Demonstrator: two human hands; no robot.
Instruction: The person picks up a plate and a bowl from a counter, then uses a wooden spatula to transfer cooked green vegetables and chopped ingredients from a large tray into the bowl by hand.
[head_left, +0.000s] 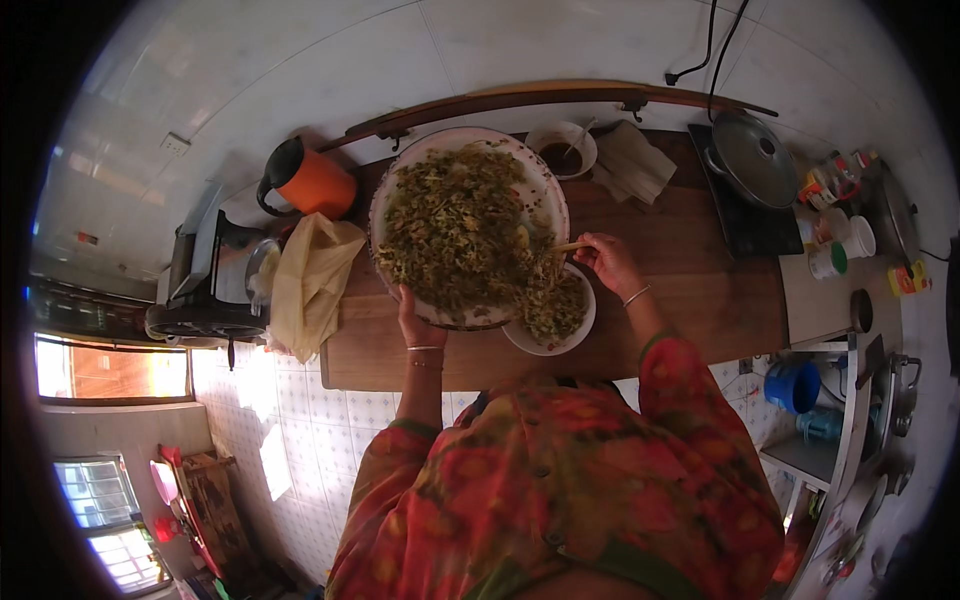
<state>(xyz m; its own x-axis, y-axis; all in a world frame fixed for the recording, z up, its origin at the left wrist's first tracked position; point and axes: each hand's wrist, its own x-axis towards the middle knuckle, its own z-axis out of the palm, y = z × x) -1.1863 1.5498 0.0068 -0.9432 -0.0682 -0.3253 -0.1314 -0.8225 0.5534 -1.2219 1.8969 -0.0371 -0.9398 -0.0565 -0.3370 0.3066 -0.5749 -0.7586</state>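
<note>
My left hand (421, 324) grips the near rim of a large enamel basin (551, 180). Chopped, cooked-looking greens (450, 217) fill much of the basin, with small reddish bits stuck to its far right wall. Between the fingers of my right hand (606, 261) are wooden chopsticks (571, 246), their tips down in the greens at the basin's right edge. A white bowl (588, 300) stands just under that edge, partly covered by the basin, and holds a heap of the same greens (555, 311). Greens bridge the basin's rim and the bowl.
On the wooden table (675, 300), a bowl of dark sauce (562, 154) with a spoon and a folded cloth (634, 161) lie behind. An orange jug (315, 180) and a yellowish plastic bag (315, 285) sit left, beside a gas stove (217, 277). A lidded pan (754, 161) rests right.
</note>
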